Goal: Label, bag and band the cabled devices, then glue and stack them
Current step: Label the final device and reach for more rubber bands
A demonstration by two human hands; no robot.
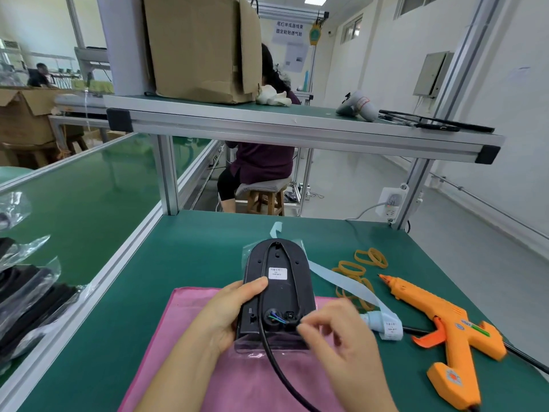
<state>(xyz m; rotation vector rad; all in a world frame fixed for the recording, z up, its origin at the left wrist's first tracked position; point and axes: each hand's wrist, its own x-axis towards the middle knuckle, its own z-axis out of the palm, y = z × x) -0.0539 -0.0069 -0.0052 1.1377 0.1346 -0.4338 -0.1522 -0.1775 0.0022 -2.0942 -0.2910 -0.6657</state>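
Note:
A black oval device [279,289] lies in a clear plastic bag on a pink cloth [184,337], a white label [277,273] stuck on its back. Its black cable [276,364] runs toward me. My left hand [225,313] grips the device's left edge, thumb on top. My right hand [341,337] is blurred, its fingertips pinched at the small black connector and coloured wires at the device's near end. Several yellow rubber bands [361,264] lie to the right. An orange glue gun [445,331] lies beyond them. A pale blue label strip [350,289] ends in a roll.
Bagged black devices [26,295] pile at the far left beside a green conveyor [89,191]. An aluminium shelf [297,126] overhead carries a cardboard box [202,46]. A person sits on a stool behind the bench. A power socket [392,203] hangs on the right post.

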